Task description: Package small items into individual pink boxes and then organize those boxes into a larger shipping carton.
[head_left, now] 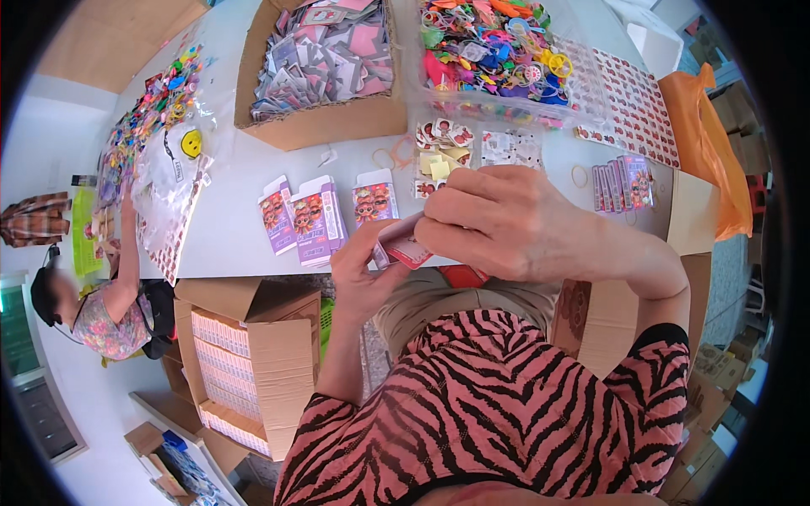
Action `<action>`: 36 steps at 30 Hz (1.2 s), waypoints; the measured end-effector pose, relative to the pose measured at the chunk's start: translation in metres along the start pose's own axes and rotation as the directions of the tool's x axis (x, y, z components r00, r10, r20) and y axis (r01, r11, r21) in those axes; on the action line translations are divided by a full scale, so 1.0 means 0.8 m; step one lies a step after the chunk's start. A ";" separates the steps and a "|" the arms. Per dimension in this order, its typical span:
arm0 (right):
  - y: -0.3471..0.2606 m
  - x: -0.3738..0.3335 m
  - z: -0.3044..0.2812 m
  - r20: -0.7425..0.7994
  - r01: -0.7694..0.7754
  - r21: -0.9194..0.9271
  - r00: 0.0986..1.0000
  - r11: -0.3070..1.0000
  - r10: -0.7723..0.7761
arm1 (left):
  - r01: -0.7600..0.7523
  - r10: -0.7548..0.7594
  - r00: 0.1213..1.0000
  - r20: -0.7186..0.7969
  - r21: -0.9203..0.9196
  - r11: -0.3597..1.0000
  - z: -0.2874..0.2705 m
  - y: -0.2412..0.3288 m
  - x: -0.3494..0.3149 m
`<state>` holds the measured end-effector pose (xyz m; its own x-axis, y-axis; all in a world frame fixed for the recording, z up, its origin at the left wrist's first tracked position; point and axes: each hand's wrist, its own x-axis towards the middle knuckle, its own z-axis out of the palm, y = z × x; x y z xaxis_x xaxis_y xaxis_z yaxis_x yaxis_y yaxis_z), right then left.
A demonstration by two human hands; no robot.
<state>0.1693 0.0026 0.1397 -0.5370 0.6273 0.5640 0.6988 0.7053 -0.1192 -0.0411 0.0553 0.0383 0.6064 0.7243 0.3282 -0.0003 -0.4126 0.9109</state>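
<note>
Just past the table's near edge, my left hand grips a small carton with a pale flap and a red printed face. My right hand is closed at the carton's upper end, its fingertips pinched together and partly hidden. Whatever it pinches does not show. On the table ahead stand or lie three purple printed boxes, a left box, a middle box and a right box, with white flaps raised. A row of similar closed boxes is to the right.
A cardboard box of small packets and a clear bin of plastic toys stand behind. Sticker sheets and an orange bag are at right. Another person reaches over toys at left. Below sits a carton of stacked boxes.
</note>
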 end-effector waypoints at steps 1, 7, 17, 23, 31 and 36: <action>-0.002 0.000 0.001 -0.021 -0.027 -0.010 0.999 1.000 0.027 | 0.011 -0.011 1.000 -0.008 -0.062 0.998 0.000 -0.003 -0.001; 0.000 0.002 0.007 -0.260 -0.051 -0.028 0.965 0.998 0.042 | 0.109 -0.128 0.991 -0.045 -0.296 0.949 0.013 0.008 -0.006; 0.009 -0.026 0.002 -0.232 -0.159 0.209 0.950 0.965 0.207 | 0.137 -0.173 0.973 -0.154 -0.219 0.966 0.016 -0.011 -0.021; 0.067 -0.112 0.007 -0.144 -0.601 0.321 0.732 0.731 0.665 | 0.095 -0.278 0.897 -0.343 -0.465 0.880 0.013 -0.018 -0.011; 0.096 -0.203 0.103 0.129 -0.600 -0.263 0.755 0.756 0.643 | 0.285 -0.352 0.929 -0.115 -0.385 0.878 0.043 -0.018 -0.022; 0.107 -0.192 0.127 0.191 -0.580 -0.309 0.738 0.753 0.647 | 0.325 -0.366 0.930 -0.042 -0.377 0.868 0.055 -0.024 -0.034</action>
<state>0.2636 -0.0001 -0.0406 -0.0346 0.9824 0.1833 0.9842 0.0654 -0.1647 -0.0224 0.0190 0.0006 0.5303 0.8476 -0.0178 -0.1029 0.0852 0.9910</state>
